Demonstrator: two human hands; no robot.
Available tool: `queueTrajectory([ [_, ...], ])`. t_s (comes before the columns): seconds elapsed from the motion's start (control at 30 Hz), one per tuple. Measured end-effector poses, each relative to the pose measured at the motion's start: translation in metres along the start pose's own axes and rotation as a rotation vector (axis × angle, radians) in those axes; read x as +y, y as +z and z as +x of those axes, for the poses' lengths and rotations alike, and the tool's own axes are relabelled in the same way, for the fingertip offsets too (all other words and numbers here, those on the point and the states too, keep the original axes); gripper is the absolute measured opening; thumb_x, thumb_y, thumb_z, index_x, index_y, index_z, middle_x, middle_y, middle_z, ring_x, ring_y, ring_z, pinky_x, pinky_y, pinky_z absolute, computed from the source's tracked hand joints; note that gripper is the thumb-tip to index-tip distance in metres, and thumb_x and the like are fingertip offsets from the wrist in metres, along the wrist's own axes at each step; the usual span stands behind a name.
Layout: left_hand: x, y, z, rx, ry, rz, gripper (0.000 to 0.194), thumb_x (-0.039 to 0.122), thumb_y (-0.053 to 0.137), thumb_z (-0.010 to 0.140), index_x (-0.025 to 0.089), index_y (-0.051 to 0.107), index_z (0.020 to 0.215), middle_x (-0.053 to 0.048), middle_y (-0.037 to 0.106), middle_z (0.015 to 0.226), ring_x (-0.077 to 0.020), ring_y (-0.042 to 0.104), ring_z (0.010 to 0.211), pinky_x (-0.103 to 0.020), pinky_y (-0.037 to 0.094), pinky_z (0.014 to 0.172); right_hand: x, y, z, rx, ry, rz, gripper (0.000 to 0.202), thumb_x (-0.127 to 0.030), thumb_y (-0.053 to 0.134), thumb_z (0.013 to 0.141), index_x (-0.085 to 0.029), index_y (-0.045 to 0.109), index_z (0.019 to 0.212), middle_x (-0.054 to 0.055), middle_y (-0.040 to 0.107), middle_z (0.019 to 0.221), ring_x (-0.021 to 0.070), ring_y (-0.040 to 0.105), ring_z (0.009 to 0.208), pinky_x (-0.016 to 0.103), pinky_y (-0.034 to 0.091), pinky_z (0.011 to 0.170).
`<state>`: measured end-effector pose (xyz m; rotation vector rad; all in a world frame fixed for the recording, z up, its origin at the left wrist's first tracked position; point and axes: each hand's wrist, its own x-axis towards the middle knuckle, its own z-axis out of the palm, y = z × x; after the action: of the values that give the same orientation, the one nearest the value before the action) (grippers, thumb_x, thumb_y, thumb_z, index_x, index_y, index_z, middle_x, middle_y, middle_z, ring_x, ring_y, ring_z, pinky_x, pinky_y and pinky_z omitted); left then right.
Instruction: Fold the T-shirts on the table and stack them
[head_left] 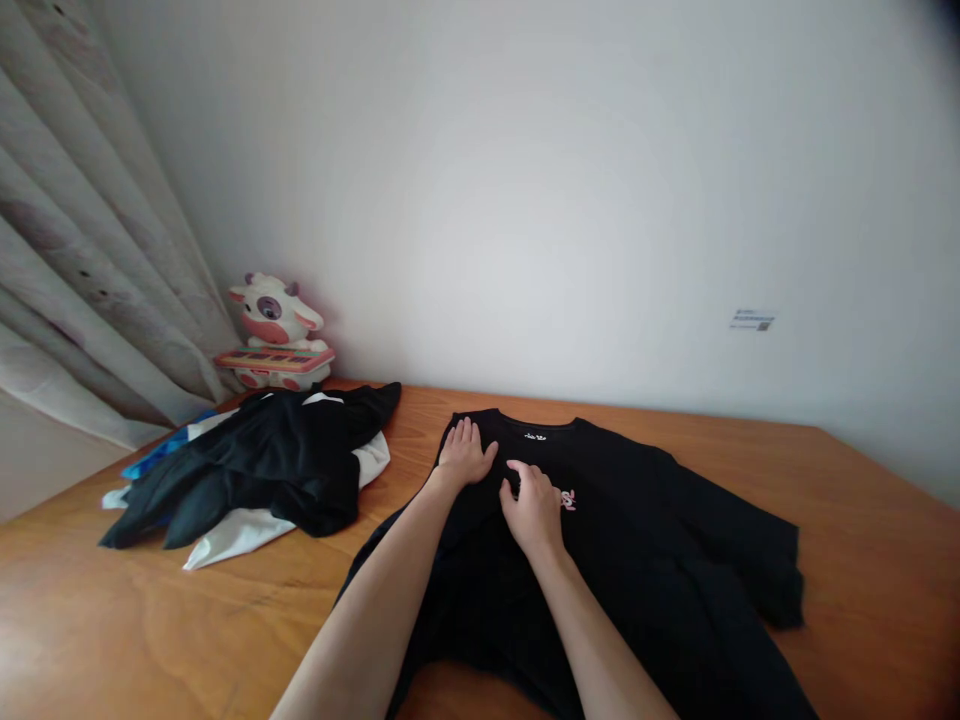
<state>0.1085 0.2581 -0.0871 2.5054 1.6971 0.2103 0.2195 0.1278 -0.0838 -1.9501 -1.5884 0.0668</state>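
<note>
A black T-shirt [622, 520] lies spread on the wooden table, its neckline toward the wall and one sleeve stretched out to the right. Flat on its left shoulder area rests my left hand [466, 455], fingers extended. My right hand [534, 508] is over the chest, fingers apart and slightly bent, partly covering a small pink-and-white print [568, 499]. Whether the right fingertips touch the cloth I cannot tell. The shirt's left sleeve is not plainly visible, and my forearms hide part of the body.
A heap of black, white and blue clothes [262, 465] lies on the table [247, 630] at the left. Behind it a cow-shaped toy keyboard [276, 335] stands by the wall. A pale curtain [82, 230] hangs at the far left. A small label [753, 320] is on the wall.
</note>
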Motion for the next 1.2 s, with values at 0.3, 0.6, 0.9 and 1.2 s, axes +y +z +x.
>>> queueTrajectory([
  [0.3,-0.008,-0.01,-0.006,0.115,0.114,0.027,0.052,0.015,0.028,0.097,0.007,0.051,0.143,-0.015,0.045,0.157,-0.0208,0.039,0.147,-0.036,0.027,0.122,-0.006,-0.003,-0.003,0.042,0.053,-0.086,0.028,-0.021,0.059,0.089,-0.02,0.072,0.115,0.013,0.062,0.125,0.03,0.056,0.114,0.043,0.038,0.093],
  [0.6,0.013,-0.004,-0.093,0.091,0.032,0.092,0.067,0.046,0.034,0.101,0.004,0.04,0.152,-0.023,0.035,0.16,-0.038,0.029,0.15,-0.055,0.025,0.121,-0.005,-0.005,-0.004,0.041,-0.066,-0.016,0.021,-0.016,0.057,0.09,-0.022,0.073,0.103,0.009,0.065,0.118,0.0252,0.058,0.109,0.041,0.038,0.095],
  [0.9,0.01,-0.024,-0.09,-0.033,0.081,0.157,0.062,0.043,0.033,0.102,0.012,0.038,0.156,-0.016,0.028,0.164,-0.0346,0.024,0.153,-0.052,0.022,0.123,-0.014,-0.008,-0.005,-0.058,-0.165,-0.03,0.026,-0.016,0.05,0.094,-0.021,0.067,0.112,0.009,0.067,0.116,0.0255,0.058,0.112,0.041,0.041,0.095],
  [1.2,0.003,-0.018,-0.088,0.005,0.137,0.117,0.062,0.054,0.04,0.099,0.026,0.04,0.155,-0.009,0.03,0.165,-0.037,0.024,0.152,-0.055,0.022,0.121,0.007,-0.038,-0.034,-0.173,-0.282,-0.036,0.04,-0.032,0.049,0.097,-0.021,0.061,0.133,0.01,0.055,0.148,0.0238,0.047,0.138,0.04,0.031,0.116],
])
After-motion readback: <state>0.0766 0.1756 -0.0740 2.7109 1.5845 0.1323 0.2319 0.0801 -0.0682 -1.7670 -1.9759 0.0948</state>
